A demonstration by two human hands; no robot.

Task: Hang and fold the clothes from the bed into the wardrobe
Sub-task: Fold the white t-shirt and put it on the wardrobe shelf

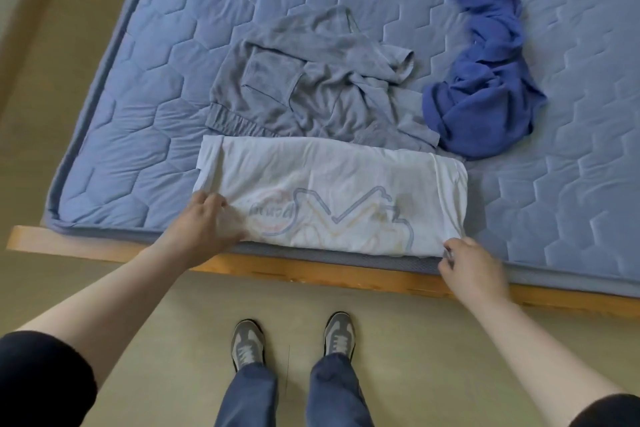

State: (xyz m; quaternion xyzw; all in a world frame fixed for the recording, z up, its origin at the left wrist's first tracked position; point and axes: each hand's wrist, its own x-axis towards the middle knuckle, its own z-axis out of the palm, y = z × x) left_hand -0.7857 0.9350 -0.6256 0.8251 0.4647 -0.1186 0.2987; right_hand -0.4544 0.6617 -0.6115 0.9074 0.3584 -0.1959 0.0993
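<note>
Folding: white T-shirt (pixel 332 191) laid out as a long band, both sides turned in, faded outline print facing up (lettering mirrored and too pale to read).
Place: on the mattress (pixel 138 149), along its near edge and just above the wooden rail (pixel 311 270); far edge touching the gray garment (pixel 311 90).
Grip, left: left hand (pixel 207 218) on the shirt's near left corner, knuckles up, fingers curled into the cloth and holding it; slightly blurred.
Grip, right: right hand (pixel 471 267) at the near right corner, thumb and fingertips pinching the hem, other fingers curled in close.
Arms: bare forearms reaching in from the two lower corners, dark short sleeves at the picture's edges.
Gray heap: crumpled just beyond the shirt, with an elastic waistband and a patch pocket showing.
Blue heap: blue garment (pixel 485 94) bunched to the right of the gray one, touching it at the near side and lying close to the shirt's far right corner.
Bedding: blue quilted cover stitched in hexagons, piped at the border.
Frame: light wood, visible only as a strip below the mattress edge.
Ground: pale beige floor (pixel 69 45) beside and in front of the bed.
Feet: gray-and-white sneakers (pixel 247 343) under blue jeans (pixel 249 395), standing just short of the rail, between the arms.
</note>
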